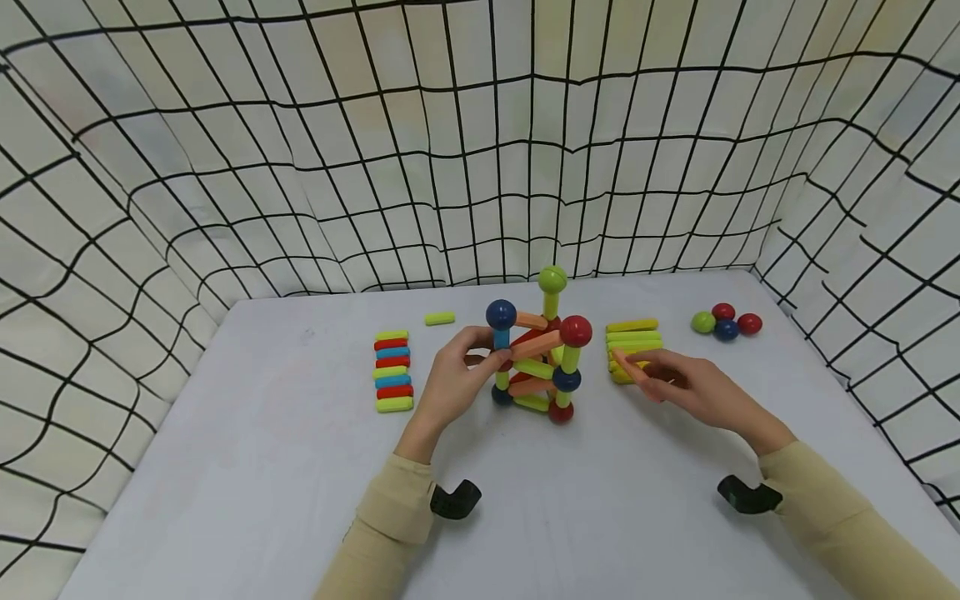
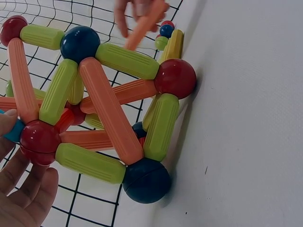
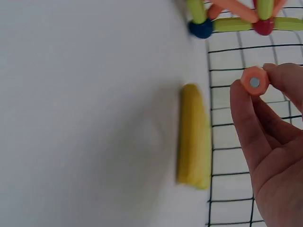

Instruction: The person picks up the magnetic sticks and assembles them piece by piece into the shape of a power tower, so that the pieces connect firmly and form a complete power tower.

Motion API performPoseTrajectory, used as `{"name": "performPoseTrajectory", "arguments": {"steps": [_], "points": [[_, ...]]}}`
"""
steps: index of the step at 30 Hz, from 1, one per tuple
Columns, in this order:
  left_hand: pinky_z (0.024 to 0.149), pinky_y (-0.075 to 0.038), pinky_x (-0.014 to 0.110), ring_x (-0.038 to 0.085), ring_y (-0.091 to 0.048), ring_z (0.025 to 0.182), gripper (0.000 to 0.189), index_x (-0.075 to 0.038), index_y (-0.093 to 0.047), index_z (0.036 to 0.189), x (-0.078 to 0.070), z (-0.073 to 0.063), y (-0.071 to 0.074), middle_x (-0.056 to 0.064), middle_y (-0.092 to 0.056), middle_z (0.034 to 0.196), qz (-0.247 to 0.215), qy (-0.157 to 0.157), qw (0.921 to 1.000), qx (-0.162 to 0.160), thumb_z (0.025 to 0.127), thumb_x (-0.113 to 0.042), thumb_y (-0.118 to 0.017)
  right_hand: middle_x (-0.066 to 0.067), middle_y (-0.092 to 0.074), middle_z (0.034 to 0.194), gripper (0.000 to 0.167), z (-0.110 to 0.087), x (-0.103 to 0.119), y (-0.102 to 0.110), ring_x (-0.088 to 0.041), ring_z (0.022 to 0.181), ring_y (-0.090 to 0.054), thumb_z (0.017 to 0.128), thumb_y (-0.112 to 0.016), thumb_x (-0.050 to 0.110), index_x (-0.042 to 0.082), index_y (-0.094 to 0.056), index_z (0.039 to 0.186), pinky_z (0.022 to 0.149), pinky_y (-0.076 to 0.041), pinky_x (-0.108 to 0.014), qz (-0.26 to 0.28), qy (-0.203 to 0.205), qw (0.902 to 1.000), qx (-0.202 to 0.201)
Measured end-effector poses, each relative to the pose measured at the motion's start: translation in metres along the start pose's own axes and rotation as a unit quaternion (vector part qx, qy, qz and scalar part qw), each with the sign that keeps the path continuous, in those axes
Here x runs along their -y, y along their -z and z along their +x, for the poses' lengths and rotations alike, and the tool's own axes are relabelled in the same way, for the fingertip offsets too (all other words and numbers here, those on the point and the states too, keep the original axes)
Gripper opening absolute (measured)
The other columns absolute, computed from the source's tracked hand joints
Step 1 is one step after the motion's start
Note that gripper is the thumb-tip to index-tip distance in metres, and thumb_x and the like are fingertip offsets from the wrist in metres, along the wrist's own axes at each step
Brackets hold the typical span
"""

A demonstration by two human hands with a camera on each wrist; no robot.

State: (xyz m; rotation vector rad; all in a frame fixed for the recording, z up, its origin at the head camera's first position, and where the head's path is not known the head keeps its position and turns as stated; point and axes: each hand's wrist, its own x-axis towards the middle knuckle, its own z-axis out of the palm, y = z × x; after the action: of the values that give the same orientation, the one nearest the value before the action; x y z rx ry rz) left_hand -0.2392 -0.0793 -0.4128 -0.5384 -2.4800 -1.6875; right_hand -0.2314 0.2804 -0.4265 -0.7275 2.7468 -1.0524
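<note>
A tower of magnetic sticks and balls (image 1: 534,367) stands mid-table, its frame made of lime, orange, red and blue sticks joined by red, blue and green balls. On its left side my left hand (image 1: 459,373) holds it around a red ball (image 2: 40,142) and the blue stick (image 1: 502,339) above that ball. My right hand (image 1: 693,387) pinches an orange magnetic stick (image 1: 630,366) between thumb and fingers, right of the tower and apart from it. The stick's metal end faces the camera in the right wrist view. Yellow and lime sticks (image 1: 633,335) lie just beyond that hand.
To the left, a column of lime, red and blue sticks (image 1: 393,372) lies on the white table (image 1: 247,433). A single lime stick (image 1: 439,318) is behind it. Several loose balls (image 1: 726,330) sit at the back right. Black netting (image 1: 495,167) over white cloth surrounds the table.
</note>
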Motion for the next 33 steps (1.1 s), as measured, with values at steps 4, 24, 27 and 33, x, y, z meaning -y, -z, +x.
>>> {"name": "performPoseTrajectory", "arguments": {"steps": [4, 24, 27, 33], "points": [[0.094, -0.051, 0.041, 0.019, -0.058, 0.111, 0.027, -0.01, -0.062, 0.119, 0.001, 0.0, 0.0, 0.004, -0.064, 0.112, -0.002, -0.004, 1.0, -0.001, 0.095, -0.022, -0.066, -0.004, -0.063, 0.115, 0.038, 0.015, 0.016, 0.006, -0.021, 0.097, -0.059, 0.101, -0.055, 0.024, 0.016, -0.054, 0.138, 0.08, -0.053, -0.025, 0.066, 0.001, 0.9978, -0.008], [0.092, -0.052, 0.038, 0.018, -0.058, 0.11, 0.027, -0.009, -0.063, 0.119, 0.002, -0.001, 0.0, 0.004, -0.064, 0.111, -0.004, -0.004, 1.0, -0.003, 0.095, -0.022, -0.066, -0.007, -0.058, 0.126, 0.036, 0.072, 0.068, -0.007, -0.026, 0.112, -0.058, 0.098, -0.06, 0.014, 0.012, -0.053, 0.133, 0.09, -0.052, -0.029, 0.187, 0.043, 0.9813, -0.019], [0.091, -0.052, 0.037, 0.018, -0.058, 0.109, 0.027, -0.009, -0.063, 0.118, 0.001, -0.001, 0.0, 0.003, -0.064, 0.111, -0.004, -0.006, 1.0, -0.004, 0.095, -0.021, -0.066, -0.009, -0.057, 0.126, 0.035, 0.073, 0.069, -0.011, -0.028, 0.11, -0.058, 0.097, -0.061, 0.012, 0.011, -0.051, 0.131, 0.09, -0.053, -0.031, 0.21, 0.044, 0.9766, -0.017], [0.092, -0.052, 0.035, 0.018, -0.059, 0.11, 0.027, -0.009, -0.062, 0.119, 0.001, -0.001, 0.002, 0.004, -0.064, 0.111, -0.005, -0.002, 1.0, 0.003, 0.095, -0.02, -0.066, -0.012, -0.054, 0.125, 0.035, 0.073, 0.07, -0.015, -0.031, 0.112, -0.057, 0.095, -0.061, 0.002, 0.007, -0.048, 0.127, 0.09, -0.054, -0.032, 0.241, 0.055, 0.9689, -0.014]]}}
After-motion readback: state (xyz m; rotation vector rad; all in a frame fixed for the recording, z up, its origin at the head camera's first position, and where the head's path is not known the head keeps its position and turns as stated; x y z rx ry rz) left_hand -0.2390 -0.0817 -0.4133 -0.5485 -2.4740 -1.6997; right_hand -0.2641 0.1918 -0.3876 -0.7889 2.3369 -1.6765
